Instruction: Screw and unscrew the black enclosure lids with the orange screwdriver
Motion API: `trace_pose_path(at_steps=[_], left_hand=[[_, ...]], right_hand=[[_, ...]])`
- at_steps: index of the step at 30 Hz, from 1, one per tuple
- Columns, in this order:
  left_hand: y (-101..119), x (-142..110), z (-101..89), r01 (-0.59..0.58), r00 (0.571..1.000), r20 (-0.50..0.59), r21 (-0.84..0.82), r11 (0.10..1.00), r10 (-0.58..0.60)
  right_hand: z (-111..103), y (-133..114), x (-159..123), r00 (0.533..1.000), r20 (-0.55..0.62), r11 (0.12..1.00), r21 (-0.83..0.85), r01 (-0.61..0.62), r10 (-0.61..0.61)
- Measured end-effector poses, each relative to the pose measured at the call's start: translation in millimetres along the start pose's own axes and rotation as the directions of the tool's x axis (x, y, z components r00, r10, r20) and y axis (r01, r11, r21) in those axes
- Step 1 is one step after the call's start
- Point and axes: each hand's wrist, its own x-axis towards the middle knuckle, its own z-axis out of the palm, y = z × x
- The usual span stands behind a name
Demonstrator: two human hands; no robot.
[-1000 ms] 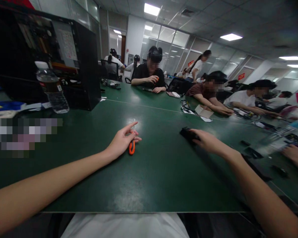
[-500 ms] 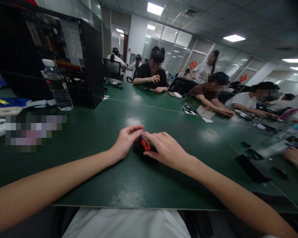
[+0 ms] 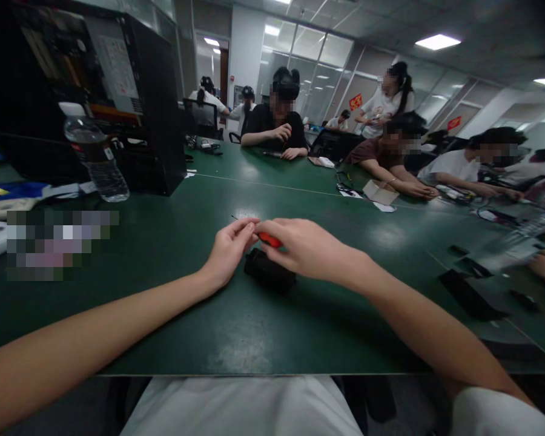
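At mid-view, the orange-handled screwdriver (image 3: 269, 240): held up over the green tabletop (image 3: 236, 345), between my left hand (image 3: 229, 251) and my right hand (image 3: 311, 247); I see its thin shaft poking out past the left fingertips.
Right fingers: wrapped around the orange handle, covering part of it.
Left fingers: pinched together around the shaft, just in front of the handle, meeting the right fingertips.
Black block (image 3: 269, 274): resting on the tabletop just below my right hand, its upper edge partly covered; I cannot tell whether the thumb touches it.
Black pieces (image 3: 472, 295): lying well to the right of my hands, apart from one another.
Water bottle (image 3: 97, 160): standing at left, white cap on, in front of the computer case (image 3: 157, 115), whose side is open and shows its insides.
Pale box (image 3: 380, 192): far along the tabletop, near a white paper (image 3: 384, 207) and some cables.
Person in black (image 3: 272, 127): seated across from me, one hand raised.
Person in brown (image 3: 375, 154): leaning on the tabletop at right, arms stretched forward, beside another person in white (image 3: 454, 166).
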Motion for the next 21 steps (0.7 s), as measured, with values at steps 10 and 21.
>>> trace_pose_path(at_steps=[10, 21], left_hand=[[1.2, -10.0, -5.5, -0.436, 0.822, 0.569, 0.621, 0.652, 0.008], [8.3, -5.6, -7.2, -0.495, 0.773, 0.632, 0.649, 0.578, -0.047]], right_hand=[[-96.3, 29.4, -18.7, 0.977, -0.159, 0.987, -0.038, -0.153, 0.145], [-86.1, 38.4, -16.4, 0.994, 0.110, 1.000, -0.019, 0.000, 0.003]])
